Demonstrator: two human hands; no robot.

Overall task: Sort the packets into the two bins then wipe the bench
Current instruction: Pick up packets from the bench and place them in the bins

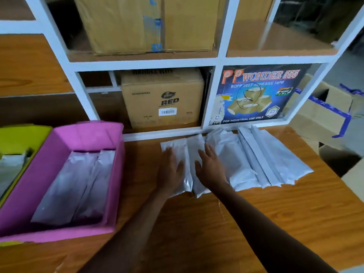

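Note:
Several silver-grey packets (254,160) lie side by side on the wooden bench (275,213) below the shelf. My left hand (171,170) lies flat, fingers straight, on the leftmost packet (178,146). My right hand (210,168) rests flat on the packet beside it (197,142). A pink bin (59,134) stands at the left with two packets (74,184) inside. A yellow-green bin (21,138) sits at the far left edge, a grey packet (11,164) showing in it.
A white-framed shelf unit (208,131) rises right behind the packets, holding cardboard boxes (163,99) and a blue tape carton (256,95). More open cardboard boxes (323,119) stand past the bench's right edge. Bare bench wood stretches in front of the packets.

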